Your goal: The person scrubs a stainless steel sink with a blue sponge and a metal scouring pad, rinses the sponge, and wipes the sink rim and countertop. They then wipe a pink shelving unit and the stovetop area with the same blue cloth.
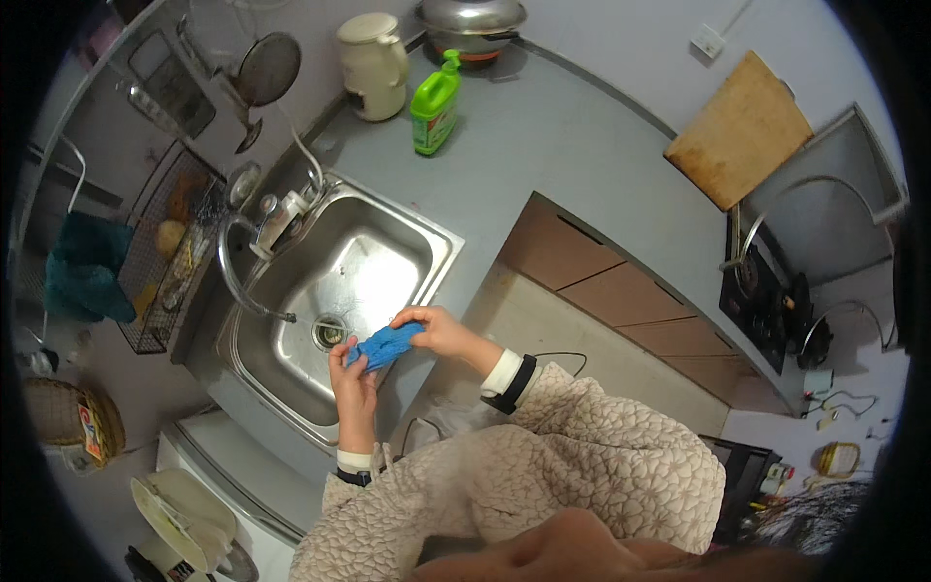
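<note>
Head view. Both hands hold a blue cloth (386,346) over the sink (388,254), near the edge of the basin closest to the body. The left hand (353,388) has its fingers clamped on the cloth's left end, the thumb apart from the other fingertips; the right hand (443,332) has its fingers clamped on the right end. The cloth, bunched and creased, thus lies between the two sets of fingers. Just left of the left fingers is the drain (330,333); farther left, the curved tap (229,264) points its spout toward them. Beyond the fingers, on the grey tabletop (553,136), stand a green bottle (434,114), a cream jug (375,73) and a lidded pot (472,41). Well to the right of the fingers, a board (742,131) leans upright near the stove (752,306). Well to their left hang a wire basket (150,325) and a teal towel (85,267).
</note>
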`<state>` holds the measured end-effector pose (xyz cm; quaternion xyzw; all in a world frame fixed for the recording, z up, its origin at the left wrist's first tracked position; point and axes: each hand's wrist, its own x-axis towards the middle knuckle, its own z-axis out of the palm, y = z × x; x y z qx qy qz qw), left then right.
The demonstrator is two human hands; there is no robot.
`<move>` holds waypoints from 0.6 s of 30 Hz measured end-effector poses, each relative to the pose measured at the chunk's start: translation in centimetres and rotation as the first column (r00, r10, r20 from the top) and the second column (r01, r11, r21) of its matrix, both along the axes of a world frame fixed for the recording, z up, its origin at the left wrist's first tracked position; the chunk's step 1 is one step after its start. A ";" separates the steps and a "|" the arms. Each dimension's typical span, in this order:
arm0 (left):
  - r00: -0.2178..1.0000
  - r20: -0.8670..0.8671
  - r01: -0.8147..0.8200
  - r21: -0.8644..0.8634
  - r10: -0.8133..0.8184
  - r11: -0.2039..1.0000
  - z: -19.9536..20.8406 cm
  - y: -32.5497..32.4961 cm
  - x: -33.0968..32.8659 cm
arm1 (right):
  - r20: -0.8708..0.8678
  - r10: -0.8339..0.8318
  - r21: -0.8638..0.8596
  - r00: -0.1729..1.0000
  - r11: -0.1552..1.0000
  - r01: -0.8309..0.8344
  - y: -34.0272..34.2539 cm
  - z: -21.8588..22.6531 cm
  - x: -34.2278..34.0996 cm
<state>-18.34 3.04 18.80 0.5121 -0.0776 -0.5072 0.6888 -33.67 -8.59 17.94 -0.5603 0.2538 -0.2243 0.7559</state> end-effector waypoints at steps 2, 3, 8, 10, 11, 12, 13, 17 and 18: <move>0.992 -0.113 -0.069 -0.084 0.060 0.994 1.3 -1.0 -1.0 | -0.007 -0.026 -0.172 1.000 0.985 0.024 -0.1 0.9 -1.7; 0.999 0.034 0.033 -0.129 -0.029 0.991 1.9 -1.8 -1.6 | -0.055 -0.037 -0.350 0.998 0.937 0.015 -0.3 1.4 -2.6; 0.757 0.581 0.399 -0.048 -0.300 0.916 4.4 -7.3 -9.1 | -0.041 -0.200 -0.366 0.979 0.915 0.172 -1.9 2.7 -8.4; 0.683 0.667 0.430 -0.036 -0.298 0.902 4.9 -9.7 -12.9 | -0.132 -0.362 -0.322 0.923 0.896 0.306 -4.3 2.3 -11.9; 0.634 0.721 0.428 -0.026 -0.280 0.903 4.9 -11.1 -14.8 | -0.124 -0.433 -0.335 0.893 0.865 0.373 -5.7 2.0 -14.1; 0.580 0.770 0.427 -0.012 -0.264 0.904 4.8 -12.4 -16.4 | -0.086 -0.489 -0.327 0.868 0.837 0.439 -7.2 1.8 -16.5; 0.625 0.733 0.403 -0.007 -0.269 0.915 4.6 -13.6 -17.8 | -0.140 -0.552 -0.261 0.822 0.821 0.507 -8.6 1.6 -19.2; 0.810 0.547 0.222 0.048 -0.212 0.974 3.2 -18.1 -21.6 | 0.102 -0.726 0.343 0.680 0.667 0.661 -13.2 1.3 -31.0; 0.830 0.523 0.211 0.024 -0.192 0.977 2.9 -18.7 -22.5 | -0.023 -0.772 0.320 0.635 0.596 0.736 -14.3 1.2 -33.7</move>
